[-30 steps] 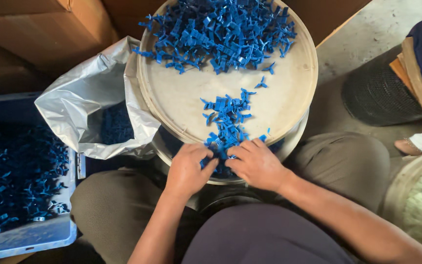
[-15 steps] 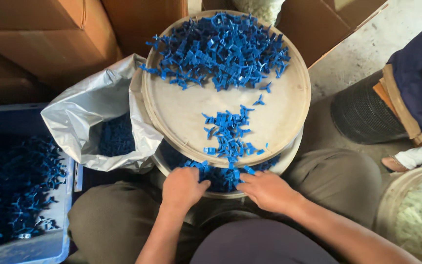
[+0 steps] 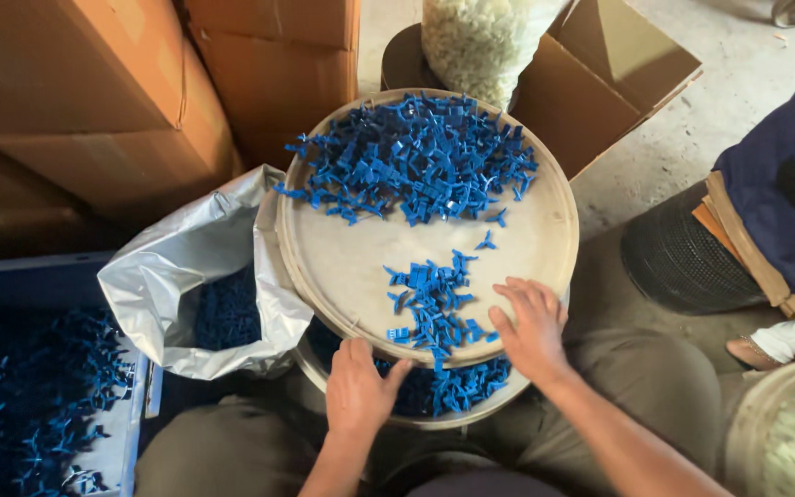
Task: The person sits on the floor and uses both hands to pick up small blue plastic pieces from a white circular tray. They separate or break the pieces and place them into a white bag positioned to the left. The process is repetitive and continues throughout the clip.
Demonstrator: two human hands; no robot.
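Note:
A round beige tray (image 3: 351,267) lies across a bucket (image 3: 416,419) on my lap. A big heap of small blue plastic pieces (image 3: 411,156) covers the tray's far half, and a smaller cluster of blue pieces (image 3: 430,304) sits near the front edge. My right hand (image 3: 531,327) lies flat on the tray with fingers spread, just right of the small cluster. My left hand (image 3: 356,387) rests at the tray's near rim, thumb out toward the pieces in the bucket (image 3: 457,387). Neither hand visibly holds anything.
A silver plastic bag (image 3: 186,276) with blue pieces stands open left of the tray. A blue crate (image 3: 20,405) of blue pieces sits far left. Cardboard boxes (image 3: 94,101) stand behind. Another person (image 3: 775,212) sits at right beside a bucket (image 3: 775,433).
The view has tilted so the tray sits lower. My right hand has moved from the bucket's front up onto the tray beside the small cluster. My left hand stays at the near rim.

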